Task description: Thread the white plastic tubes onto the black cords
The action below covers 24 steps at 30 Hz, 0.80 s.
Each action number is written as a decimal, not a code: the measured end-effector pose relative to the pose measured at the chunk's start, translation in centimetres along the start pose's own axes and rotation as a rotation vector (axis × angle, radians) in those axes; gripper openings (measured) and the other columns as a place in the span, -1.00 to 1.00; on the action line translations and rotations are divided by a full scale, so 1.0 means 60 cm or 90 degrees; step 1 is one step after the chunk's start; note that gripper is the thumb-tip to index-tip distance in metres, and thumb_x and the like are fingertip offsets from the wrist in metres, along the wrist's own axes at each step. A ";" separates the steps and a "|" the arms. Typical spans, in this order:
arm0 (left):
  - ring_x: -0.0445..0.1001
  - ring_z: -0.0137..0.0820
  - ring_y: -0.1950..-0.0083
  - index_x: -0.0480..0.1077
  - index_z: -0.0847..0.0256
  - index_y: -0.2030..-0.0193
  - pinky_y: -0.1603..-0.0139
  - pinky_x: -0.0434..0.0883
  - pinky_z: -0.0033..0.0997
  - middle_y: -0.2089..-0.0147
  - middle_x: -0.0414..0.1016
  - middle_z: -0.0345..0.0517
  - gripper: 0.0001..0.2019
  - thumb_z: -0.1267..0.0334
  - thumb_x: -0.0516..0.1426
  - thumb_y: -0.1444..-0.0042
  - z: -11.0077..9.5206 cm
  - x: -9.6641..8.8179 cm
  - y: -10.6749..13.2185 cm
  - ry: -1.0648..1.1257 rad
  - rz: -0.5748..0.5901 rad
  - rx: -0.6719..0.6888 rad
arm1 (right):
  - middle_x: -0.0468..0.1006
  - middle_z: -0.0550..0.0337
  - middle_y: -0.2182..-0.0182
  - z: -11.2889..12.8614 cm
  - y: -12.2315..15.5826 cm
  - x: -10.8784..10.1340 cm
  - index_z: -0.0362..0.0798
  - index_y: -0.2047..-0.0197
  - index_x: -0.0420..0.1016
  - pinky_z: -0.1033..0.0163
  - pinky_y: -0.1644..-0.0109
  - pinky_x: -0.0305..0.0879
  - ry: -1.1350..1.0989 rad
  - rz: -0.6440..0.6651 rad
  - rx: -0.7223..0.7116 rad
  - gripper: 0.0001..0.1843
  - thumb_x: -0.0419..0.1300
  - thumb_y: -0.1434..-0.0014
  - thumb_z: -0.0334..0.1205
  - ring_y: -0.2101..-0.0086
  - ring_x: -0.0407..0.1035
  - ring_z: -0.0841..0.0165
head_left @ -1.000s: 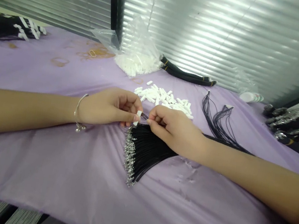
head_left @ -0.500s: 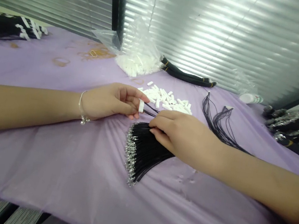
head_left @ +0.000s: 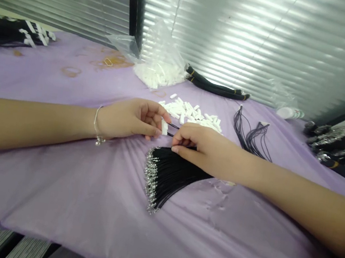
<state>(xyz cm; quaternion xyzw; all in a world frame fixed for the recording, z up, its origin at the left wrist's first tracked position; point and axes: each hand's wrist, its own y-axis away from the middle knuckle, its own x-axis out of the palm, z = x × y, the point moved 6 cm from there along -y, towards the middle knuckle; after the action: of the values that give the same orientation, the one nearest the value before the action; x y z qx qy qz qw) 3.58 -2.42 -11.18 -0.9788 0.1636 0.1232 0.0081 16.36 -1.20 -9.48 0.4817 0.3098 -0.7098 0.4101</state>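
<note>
Right at the centre of the action, a small white piece (head_left: 164, 127) stands upright, with a couple of thin black cords (head_left: 173, 126) running off it to the right, though the pictures can't settle whether they pass through it. The left hand (head_left: 131, 119) has that piece pinched between thumb and fingertips, fingers curled in, not spread. Just beside it, barely apart, the right hand (head_left: 205, 147) is pinching thumb and forefinger on the top of a bundle of black cords (head_left: 172, 172).

And here's the fresh change: the long strands that trailed out under the right forearm a moment ago have drawn back, and the bundle now fans wider beneath those fingers. It lies on the lilac cloth of the surface (head_left: 82, 202), right in front of the person, its near ends tipped with a row of small metal clasps (head_left: 151, 178).

Just past the hands sits a loose pile of white pieces (head_left: 191, 114), with a clear plastic bag (head_left: 161, 53) of more behind it. To the right, a small cluster of loose black cords (head_left: 250, 137) lies on the cloth, and farther back, black cords with yellow bands (head_left: 215, 85) lie against the blinds (head_left: 239, 35).
</note>
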 end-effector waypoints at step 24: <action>0.29 -0.58 0.54 0.32 0.29 0.24 0.59 0.26 -0.65 0.49 0.38 -0.20 -0.88 0.41 0.12 -0.03 0.005 -0.003 0.004 0.026 -0.014 -0.039 | 0.39 0.31 0.39 0.055 0.041 0.008 -0.07 0.34 0.32 0.37 0.32 0.13 -0.061 0.237 -0.098 -0.89 0.02 -0.17 -0.25 0.39 0.23 0.52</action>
<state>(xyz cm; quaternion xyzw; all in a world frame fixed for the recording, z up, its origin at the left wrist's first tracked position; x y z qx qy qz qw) 3.24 -2.56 -11.44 -0.9826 0.1492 0.1077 -0.0238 17.04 -5.26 -8.90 0.4634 0.2489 -0.6179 0.5844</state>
